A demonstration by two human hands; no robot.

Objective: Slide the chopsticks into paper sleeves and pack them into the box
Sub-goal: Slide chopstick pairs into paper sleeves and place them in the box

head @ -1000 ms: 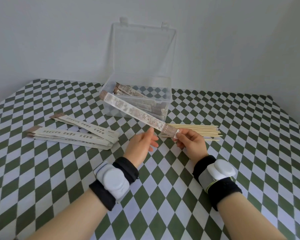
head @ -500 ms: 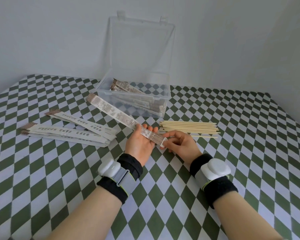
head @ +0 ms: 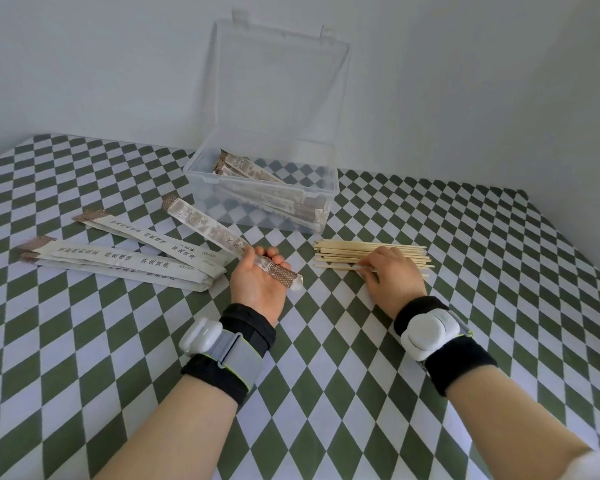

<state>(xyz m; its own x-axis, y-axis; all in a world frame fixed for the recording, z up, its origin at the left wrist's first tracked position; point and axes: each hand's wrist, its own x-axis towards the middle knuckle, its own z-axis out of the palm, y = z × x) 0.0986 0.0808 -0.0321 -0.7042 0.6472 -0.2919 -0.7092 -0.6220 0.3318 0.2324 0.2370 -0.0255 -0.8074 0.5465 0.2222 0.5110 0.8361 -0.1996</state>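
Fingers (head: 273,252) of the left hand (head: 257,285) are curled round the paper sleeve (head: 205,225) near its closer end and now grip it alone. Half a second ago the right hand (head: 394,275) was pinching that same end too. The sleeve slants up and away to the left, clear of the worktop (head: 465,271), with its pale mouth sticking out past the left palm toward the right. I cannot tell whether anything is inside it yet. The right hand has let go and moved across to the loose chopsticks (head: 343,252), which lie in a bundle on the worktop just in front of the box (head: 215,202). Its fingers (head: 368,268) are bent down onto the nearest sticks, but whether they have closed on one cannot be made out. This looks like the handover from fetching a sleeve to loading it, so the next need is probably a pair lifted and aimed at the mouth. Filled sleeves (head: 267,192) already lie in the box under its raised lid (head: 281,84). More spare sleeves (head: 125,261) wait to the left, so a good deal of the job remains.
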